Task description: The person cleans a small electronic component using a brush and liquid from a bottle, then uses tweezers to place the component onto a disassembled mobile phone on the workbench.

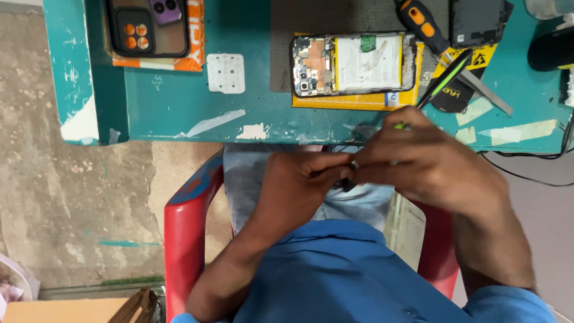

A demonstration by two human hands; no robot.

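My left hand (299,185) and my right hand (418,161) meet over my lap, just below the table edge. Between their fingertips sits a small dark part (348,179); it is too small to identify. My right hand also grips black tweezers with a green stripe (445,81), which point up over the table. An opened phone (353,63) with its back removed lies on a yellow pad on the teal table (179,101), showing its battery and circuit board.
An orange-handled screwdriver (421,24) and a metal pry tool (484,93) lie right of the phone. A dark back cover (478,21) sits at top right. Phone cases (152,27) and a white square stencil (225,73) rest at left. I sit on a red chair (185,227).
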